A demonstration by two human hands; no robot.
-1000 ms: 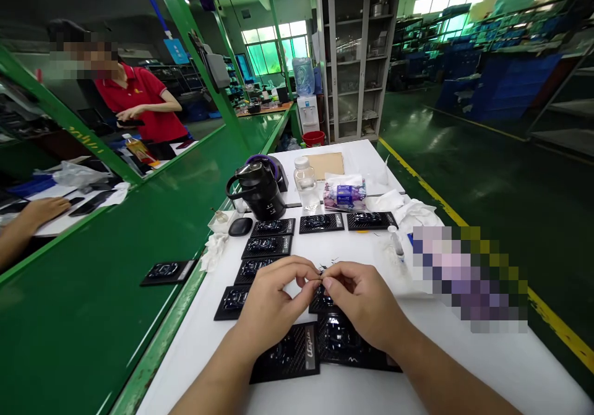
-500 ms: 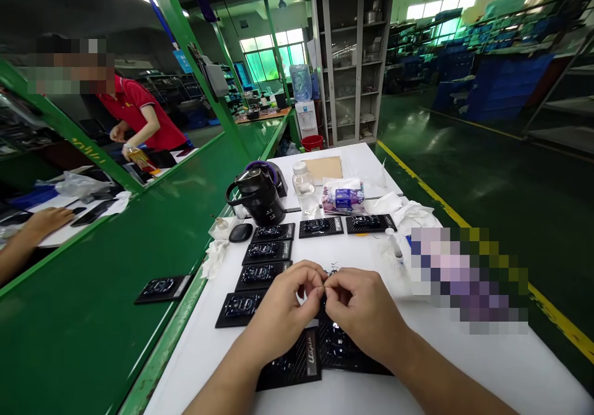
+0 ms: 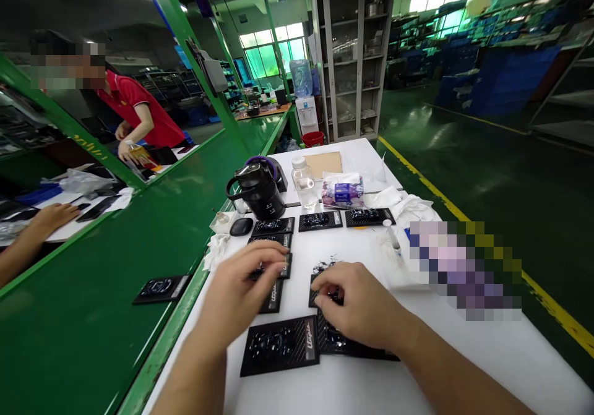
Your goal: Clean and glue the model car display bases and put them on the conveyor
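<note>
My left hand [image 3: 244, 285], slightly blurred, is over the left column of black plaques, fingers stretched to the right and thumb a little apart. Under it a plaque [image 3: 273, 297] with a glossy dark model car is partly covered. My right hand [image 3: 355, 300] is curled, thumb and forefinger close together; anything tiny between them I cannot make out. It hovers above a black plaque [image 3: 314, 294] beside a heap of small black parts [image 3: 325, 265]. In front lies a plaque [image 3: 278, 344] with a car and a silver "Utopia" label; another plaque [image 3: 334, 339] is partly under my right hand.
At the back of the white table [image 3: 273, 393] are a black jug [image 3: 260, 195], a clear bottle [image 3: 305, 186] and a tissue pack [image 3: 343, 189]. A syringe [image 3: 392, 235] lies right. One plaque [image 3: 160, 287] rests on the green bench. A person in red [image 3: 143, 112] works at left.
My hands, fingertips together before, have parted. The left moved left and up over the plaque column; the right stays near the small parts, slightly lower. The front plaque is now uncovered.
</note>
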